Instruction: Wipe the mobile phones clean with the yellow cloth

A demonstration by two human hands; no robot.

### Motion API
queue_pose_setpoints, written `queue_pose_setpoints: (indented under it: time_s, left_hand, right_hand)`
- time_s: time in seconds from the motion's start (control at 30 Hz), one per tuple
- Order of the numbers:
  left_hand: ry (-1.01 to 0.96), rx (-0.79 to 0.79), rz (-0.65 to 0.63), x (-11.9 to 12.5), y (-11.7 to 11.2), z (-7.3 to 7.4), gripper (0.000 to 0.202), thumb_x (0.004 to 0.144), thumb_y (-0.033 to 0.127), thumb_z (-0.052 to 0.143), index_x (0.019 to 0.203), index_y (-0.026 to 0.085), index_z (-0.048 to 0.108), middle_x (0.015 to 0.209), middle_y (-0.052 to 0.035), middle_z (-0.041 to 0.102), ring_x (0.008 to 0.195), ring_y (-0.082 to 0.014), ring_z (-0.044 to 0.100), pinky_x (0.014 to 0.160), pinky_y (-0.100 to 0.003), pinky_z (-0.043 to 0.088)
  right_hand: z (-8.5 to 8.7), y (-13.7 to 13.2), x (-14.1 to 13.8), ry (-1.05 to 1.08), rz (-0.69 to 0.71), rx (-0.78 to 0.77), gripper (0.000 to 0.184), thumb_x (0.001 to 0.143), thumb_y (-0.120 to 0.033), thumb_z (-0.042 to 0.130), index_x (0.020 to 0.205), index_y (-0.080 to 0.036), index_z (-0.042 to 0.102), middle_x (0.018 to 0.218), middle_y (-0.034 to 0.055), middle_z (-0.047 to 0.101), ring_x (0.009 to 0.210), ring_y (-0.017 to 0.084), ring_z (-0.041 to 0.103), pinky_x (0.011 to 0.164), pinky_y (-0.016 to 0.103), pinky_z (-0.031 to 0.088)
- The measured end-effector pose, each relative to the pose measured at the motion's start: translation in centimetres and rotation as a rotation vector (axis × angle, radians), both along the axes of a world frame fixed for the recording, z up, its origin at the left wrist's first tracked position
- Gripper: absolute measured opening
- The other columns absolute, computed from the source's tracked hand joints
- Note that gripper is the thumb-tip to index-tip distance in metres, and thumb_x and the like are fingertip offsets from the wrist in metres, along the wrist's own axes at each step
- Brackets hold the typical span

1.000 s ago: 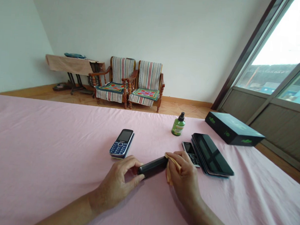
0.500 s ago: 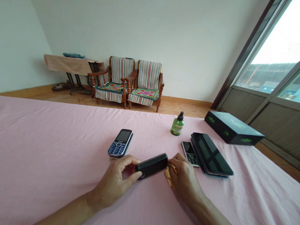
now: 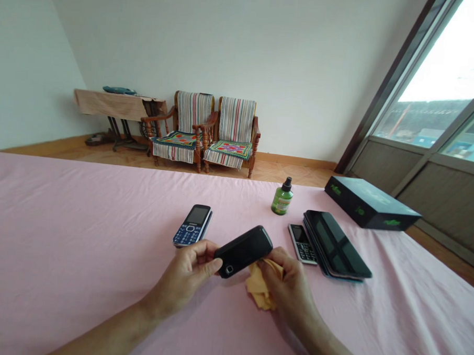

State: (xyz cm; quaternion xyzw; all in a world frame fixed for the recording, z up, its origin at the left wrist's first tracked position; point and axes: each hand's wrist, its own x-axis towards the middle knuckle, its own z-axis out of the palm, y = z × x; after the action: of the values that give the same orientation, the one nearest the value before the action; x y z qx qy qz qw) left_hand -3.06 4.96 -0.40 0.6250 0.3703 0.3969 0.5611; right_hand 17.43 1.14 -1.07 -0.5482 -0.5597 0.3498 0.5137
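Between the thumb and fingers of my left hand (image 3: 191, 274) is a black mobile phone (image 3: 244, 252), tilted above the pink cloth with its back toward me. My right hand (image 3: 291, 284) grips a crumpled yellow cloth (image 3: 261, 291) at the phone's right end; whether the cloth presses on the phone there is partly hidden by the fingers. Just beyond my left hand lies a blue keypad phone (image 3: 193, 225), face up, on top of another flat item. A smaller black and silver keypad phone (image 3: 302, 244) rests to the right of my right hand.
A tablet-like device (image 3: 336, 244) with a dark glossy screen lies stacked at the right. Behind it sits a black box (image 3: 371, 203) with green lettering. A green spray bottle (image 3: 282, 197) stands upright farther back. Pink fabric (image 3: 81, 233) covers the surface. Two wooden chairs (image 3: 230, 146) stand beyond.
The black phone has turned so that more of its back shows, and its right end is raised. More of the yellow cloth now hangs below my right hand.
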Motion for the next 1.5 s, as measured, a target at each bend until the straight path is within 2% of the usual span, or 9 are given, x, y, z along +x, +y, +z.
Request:
queue_pose_setpoints:
  time_s: [0.13,0.3,0.43,0.6,0.73,0.87,1.13,1.37,1.5]
  left_hand:
    - [-0.041,-0.059,-0.006,0.0,-0.1,0.1,0.034,0.082,0.044,0.071,0.094,0.013,0.063,0.084,-0.0035,0.065,0.082,-0.0189,0.061,0.075,-0.027,0.048]
    - [-0.083,-0.109,-0.024,0.0,-0.4,0.6,0.038,0.080,0.048,0.073,0.090,0.013,0.062,0.080,-0.0020,0.064,0.075,-0.0154,0.058,0.069,-0.024,0.047]
    - [-0.086,-0.133,-0.053,0.1,-0.4,0.5,0.040,0.079,0.050,0.073,0.088,0.012,0.062,0.074,-0.0006,0.062,0.067,-0.0131,0.057,0.063,-0.023,0.046]
    - [-0.042,-0.107,-0.019,0.1,-0.1,-0.1,0.036,0.082,0.047,0.071,0.087,0.012,0.064,0.070,0.0002,0.060,0.060,-0.0120,0.055,0.054,-0.022,0.045]
    - [-0.085,-0.074,0.024,-0.1,0.3,-0.8,0.038,0.079,0.035,0.076,0.108,0.015,0.061,0.099,-0.0068,0.068,0.094,-0.0202,0.064,0.084,-0.030,0.050]
    - [-0.112,-0.050,-0.020,0.2,0.2,-1.7,0.055,0.079,0.027,0.074,0.128,0.018,0.049,0.133,-0.0144,0.056,0.124,-0.0277,0.054,0.105,-0.042,0.042]
    - [0.142,0.221,-0.078,0.5,-0.9,-1.4,0.069,0.086,0.019,0.060,0.148,0.019,0.029,0.155,-0.0121,0.032,0.143,-0.0261,0.031,0.118,-0.044,0.026]
    - [0.429,0.464,-0.090,0.5,-0.9,-0.9,0.069,0.084,0.018,0.062,0.147,0.019,0.033,0.152,-0.0106,0.039,0.140,-0.0277,0.035,0.119,-0.045,0.025]
    - [0.454,0.579,-0.023,0.9,-1.9,-0.3,0.055,0.084,0.020,0.064,0.136,0.020,0.047,0.137,-0.0126,0.053,0.128,-0.0276,0.049,0.111,-0.043,0.037]
  right_hand:
    - [0.9,-0.4,0.1,-0.081,0.018,0.038,0.020,0.082,-0.020,0.053,0.073,-0.018,0.071,0.073,0.0019,0.054,0.063,0.016,0.057,0.052,0.024,0.043]
    - [1.4,0.5,2.6,0.014,-0.203,0.108,0.014,0.078,-0.030,0.065,0.079,-0.018,0.073,0.080,0.0046,0.061,0.071,0.018,0.058,0.059,0.026,0.046]
    - [1.9,0.7,3.3,0.396,0.057,-0.194,0.033,0.076,-0.048,0.072,0.087,-0.016,0.070,0.066,0.0000,0.057,0.052,0.011,0.050,0.045,0.021,0.039]
    - [2.5,0.1,2.2,0.310,0.271,-0.228,0.034,0.074,-0.047,0.075,0.079,-0.014,0.069,0.064,-0.0019,0.053,0.054,0.007,0.045,0.046,0.017,0.033]
    - [2.0,0.0,1.5,0.150,0.181,-0.236,0.034,0.077,-0.048,0.069,0.082,-0.015,0.070,0.064,-0.0006,0.054,0.054,0.010,0.047,0.046,0.021,0.034]
    - [1.5,-0.7,0.9,-0.096,0.146,-0.088,0.017,0.082,-0.029,0.059,0.078,-0.017,0.072,0.074,0.0029,0.059,0.065,0.015,0.056,0.055,0.024,0.039]
    - [2.8,-2.6,-0.3,-0.304,0.305,-0.034,0.028,0.074,0.000,0.051,0.074,-0.018,0.073,0.079,0.0037,0.063,0.071,0.015,0.061,0.061,0.023,0.042]
    - [2.6,-3.4,-1.1,-0.243,0.500,-0.011,0.032,0.074,0.001,0.051,0.077,-0.020,0.075,0.079,0.0013,0.064,0.075,0.013,0.061,0.065,0.022,0.043]
    - [3.3,-2.3,-0.1,-0.143,0.388,-0.033,0.018,0.082,-0.016,0.056,0.078,-0.018,0.074,0.080,0.0041,0.065,0.075,0.016,0.062,0.065,0.025,0.046]
